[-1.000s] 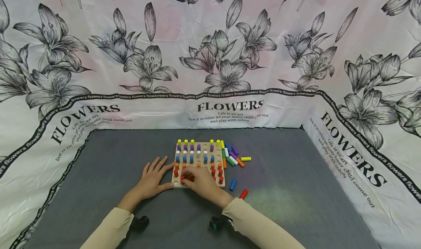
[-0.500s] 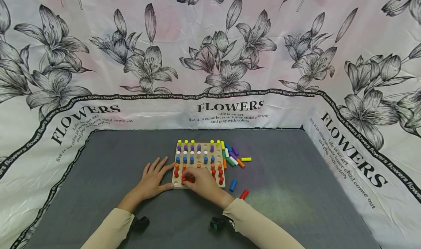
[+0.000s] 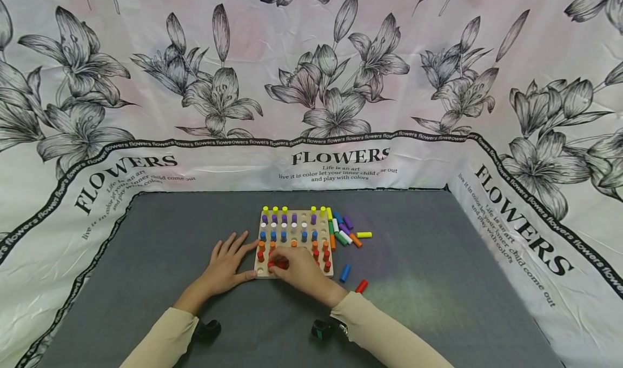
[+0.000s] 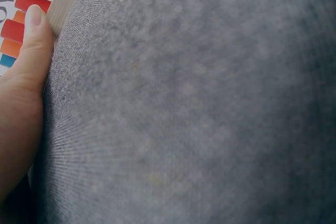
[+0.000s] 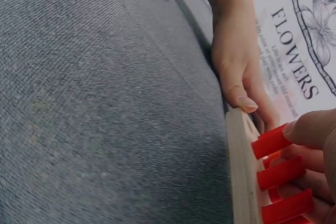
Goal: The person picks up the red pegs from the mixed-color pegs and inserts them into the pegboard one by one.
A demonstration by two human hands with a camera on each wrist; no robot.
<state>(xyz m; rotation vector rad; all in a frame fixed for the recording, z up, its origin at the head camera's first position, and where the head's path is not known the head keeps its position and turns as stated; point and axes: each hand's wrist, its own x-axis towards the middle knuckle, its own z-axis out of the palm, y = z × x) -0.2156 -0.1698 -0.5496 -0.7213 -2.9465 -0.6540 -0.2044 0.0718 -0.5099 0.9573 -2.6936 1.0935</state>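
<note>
A wooden pegboard (image 3: 298,275) lies on the grey cloth, with rows of coloured pegs standing in its holes. At the board's near left part, my right hand (image 3: 299,271) pinches a red peg (image 5: 271,141) between thumb and fingers; the peg stands in the front row. Other red pegs (image 5: 282,173) stand beside it, partly hidden behind my fingers in the head view. My left hand (image 3: 224,263) lies spread on the cloth, thumb and index fingertip touching the board's left edge. The right wrist view shows its thumb against the board's corner.
Loose pegs in several colours lie in a cluster right of the board, including a yellow peg (image 3: 364,235). Nearer the right forearm lie a blue peg (image 3: 345,273) and a red loose peg (image 3: 361,286). A flower-printed cloth (image 3: 340,168) stands behind the table.
</note>
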